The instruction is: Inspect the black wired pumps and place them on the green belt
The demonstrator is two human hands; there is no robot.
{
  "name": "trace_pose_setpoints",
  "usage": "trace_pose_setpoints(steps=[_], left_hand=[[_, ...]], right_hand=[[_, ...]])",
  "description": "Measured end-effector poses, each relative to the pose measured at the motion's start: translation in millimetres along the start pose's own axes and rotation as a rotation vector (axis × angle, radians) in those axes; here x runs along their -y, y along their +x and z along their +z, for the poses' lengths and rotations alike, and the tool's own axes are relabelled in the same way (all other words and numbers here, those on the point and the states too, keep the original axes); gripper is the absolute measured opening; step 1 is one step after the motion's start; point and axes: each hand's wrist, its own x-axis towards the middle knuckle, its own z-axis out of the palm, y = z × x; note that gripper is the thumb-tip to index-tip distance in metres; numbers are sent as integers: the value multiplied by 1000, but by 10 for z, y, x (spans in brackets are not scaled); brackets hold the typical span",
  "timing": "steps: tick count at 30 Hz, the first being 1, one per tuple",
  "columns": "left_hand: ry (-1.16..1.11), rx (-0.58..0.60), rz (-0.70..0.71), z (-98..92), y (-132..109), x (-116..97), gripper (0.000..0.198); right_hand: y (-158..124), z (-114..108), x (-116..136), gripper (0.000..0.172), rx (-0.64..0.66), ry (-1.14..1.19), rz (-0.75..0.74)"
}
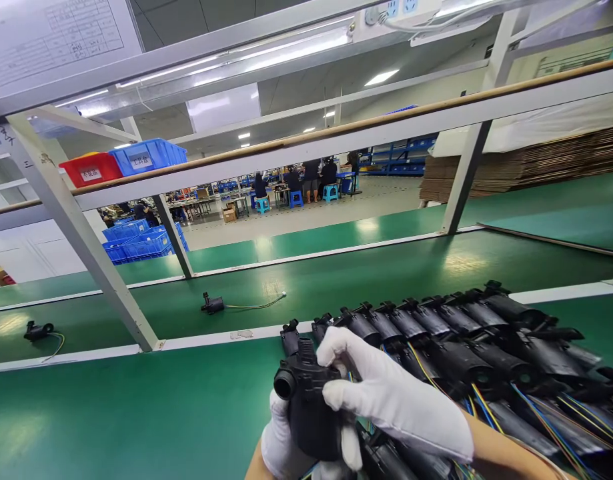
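Note:
A black plastic water pump (311, 417) is in front of me, with a ribbed spout on top and a round port facing left. My left hand (281, 440), in a white glove, wraps around its lower body from below. My right hand (386, 397), also gloved in white, grips the pump's upper right side with bent fingers. Several similar black pumps (451, 357) lie in rows on the green bench to the right, with yellow and blue wires showing. Part of the rows is hidden behind my right hand.
Two more pumps, one nearer (213, 304) and one at far left (39, 331), lie with their wires on the green belt (326, 293). A white post (81, 227) rises at left. The shelf above holds red (92, 170) and blue (149, 157) bins. People sit in the background.

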Motion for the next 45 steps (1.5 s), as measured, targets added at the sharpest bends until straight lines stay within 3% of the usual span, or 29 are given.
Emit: trace_pose_setpoints(steps=[2, 5, 9, 11, 14, 20, 26, 32, 45], left_hand=[[19, -29, 32, 37, 9, -40, 103], [216, -265, 189, 132, 21, -169, 82], [638, -637, 322, 246, 16, -320, 60], [754, -732, 402, 267, -7, -333, 57], [849, -815, 494, 278, -60, -322, 52], [1115, -864, 557, 342, -125, -347, 47], [1073, -870, 559, 333, -115, -322, 48], [1257, -852, 549, 332, -145, -317, 50], [1186, -897, 597, 340, -98, -300, 47]], right_hand=[[-1, 1, 2, 16, -14, -31, -1], [21, -8, -61, 17, -63, -67, -126], [29, -20, -253, 50, -145, -78, -277], [-5, -16, -330, 63, -105, -17, -243], [-80, -1, -382, 70, -37, -36, -214], [-96, 25, -412, 72, 44, -138, -311], [-35, 44, -444, 72, 0, -158, -293], [-28, 48, -577, 67, 26, -68, -257], [-72, 43, -457, 62, 25, -45, -150]])
